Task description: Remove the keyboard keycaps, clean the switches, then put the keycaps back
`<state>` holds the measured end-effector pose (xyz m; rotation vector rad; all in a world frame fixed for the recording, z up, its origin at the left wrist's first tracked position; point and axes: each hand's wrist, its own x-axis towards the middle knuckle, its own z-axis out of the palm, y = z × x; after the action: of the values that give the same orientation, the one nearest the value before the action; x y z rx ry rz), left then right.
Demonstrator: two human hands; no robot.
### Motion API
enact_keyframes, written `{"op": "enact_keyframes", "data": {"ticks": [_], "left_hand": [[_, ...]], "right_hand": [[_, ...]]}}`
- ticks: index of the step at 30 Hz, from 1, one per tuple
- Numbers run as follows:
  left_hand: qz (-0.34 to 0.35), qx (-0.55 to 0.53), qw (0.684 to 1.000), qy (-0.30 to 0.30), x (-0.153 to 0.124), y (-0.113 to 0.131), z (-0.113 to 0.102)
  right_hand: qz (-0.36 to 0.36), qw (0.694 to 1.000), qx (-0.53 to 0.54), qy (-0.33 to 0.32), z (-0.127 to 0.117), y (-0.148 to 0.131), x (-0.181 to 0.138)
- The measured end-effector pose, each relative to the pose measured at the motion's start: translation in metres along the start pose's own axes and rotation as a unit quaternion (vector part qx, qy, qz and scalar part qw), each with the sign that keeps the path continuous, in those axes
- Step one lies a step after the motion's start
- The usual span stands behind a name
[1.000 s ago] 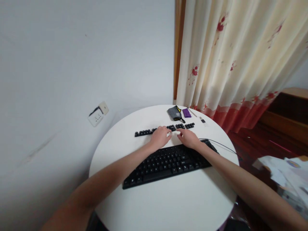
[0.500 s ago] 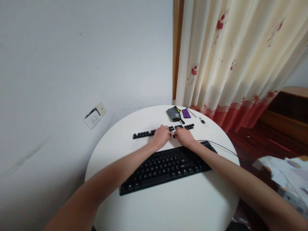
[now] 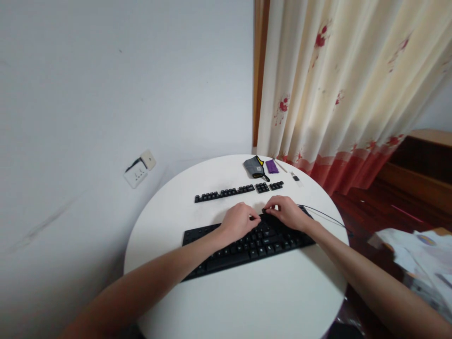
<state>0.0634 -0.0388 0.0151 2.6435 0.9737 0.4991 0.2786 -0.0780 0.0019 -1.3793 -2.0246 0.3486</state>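
Over the upper part of a black keyboard (image 3: pixel 243 258), my left hand (image 3: pixel 240 220) pinches a small black keycap (image 3: pixel 252 218) between thumb and finger. Close by on its right, my right hand (image 3: pixel 285 213) also grips a dark keycap (image 3: pixel 264 210) at its fingertips. Behind both hands lies a row of loose black keycaps (image 3: pixel 230 192), with a block of keycaps (image 3: pixel 262 188) and a smaller group (image 3: pixel 276 185) at its right end. My hands and forearms cover parts of the keyboard, including much of its right side.
On the round white table (image 3: pixel 261 292), a grey pouch-like item (image 3: pixel 253 167), a folded purple cloth (image 3: pixel 271 166) and a small clear-and-black item (image 3: pixel 295 178) lie at the back. A black cable (image 3: pixel 325 214) runs off the right edge. Wall and curtain (image 3: pixel 318 94) stand behind.
Both hands have come back from the keycap row to above the keyboard, each with a keycap. The row and its right-hand groups are now uncovered.
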Motion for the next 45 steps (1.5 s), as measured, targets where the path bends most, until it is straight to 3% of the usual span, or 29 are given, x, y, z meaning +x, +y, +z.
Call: {"op": "enact_keyframes", "data": {"ticks": [7, 18, 30, 35, 39, 42, 45], "left_hand": [[0.039, -0.005, 0.999, -0.006, -0.014, 0.014, 0.008], [0.093, 0.11, 0.989, -0.018, -0.018, 0.023, 0.009], [0.108, 0.103, 0.989, -0.018, -0.036, 0.027, 0.006], [0.113, 0.07, 0.991, -0.009, -0.01, 0.011, 0.002], [0.06, 0.112, 0.991, 0.044, 0.034, -0.008, 0.003], [0.025, 0.155, 0.986, 0.055, 0.066, -0.019, 0.012], [0.018, 0.174, 0.983, 0.057, 0.086, -0.026, 0.024]], "right_hand": [[-0.035, 0.998, 0.043, -0.018, 0.0, -0.013, -0.032], [-0.077, 0.996, -0.009, -0.035, 0.008, -0.008, -0.041], [-0.089, 0.992, -0.074, -0.047, -0.001, -0.021, -0.052], [-0.073, 0.995, -0.064, -0.025, -0.001, -0.014, -0.043], [0.064, 0.99, -0.121, 0.043, -0.001, 0.004, -0.011], [0.157, 0.971, -0.18, 0.014, 0.002, 0.02, 0.018], [0.176, 0.964, -0.2, -0.014, 0.008, 0.03, 0.04]]}}
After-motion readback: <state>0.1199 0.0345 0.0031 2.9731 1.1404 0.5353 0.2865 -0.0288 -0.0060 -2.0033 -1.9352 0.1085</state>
